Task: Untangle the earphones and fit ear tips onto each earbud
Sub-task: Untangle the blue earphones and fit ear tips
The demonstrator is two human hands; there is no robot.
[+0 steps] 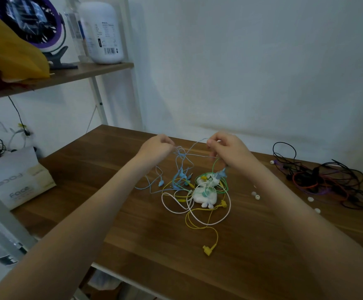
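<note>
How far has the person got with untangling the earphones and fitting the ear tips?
No set lies free yet. In hand: the left hand and right hand pinch the blue cable, raised above the coloured tangle. Left: that tangle, the dark tangle farther right, and the loose white ear tips on the table.

Tangled pastel earphones [194,187] on table [133,224]

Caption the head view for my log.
The left hand and right hand pinch the blue earphone cable above the tangle on the table.
</note>
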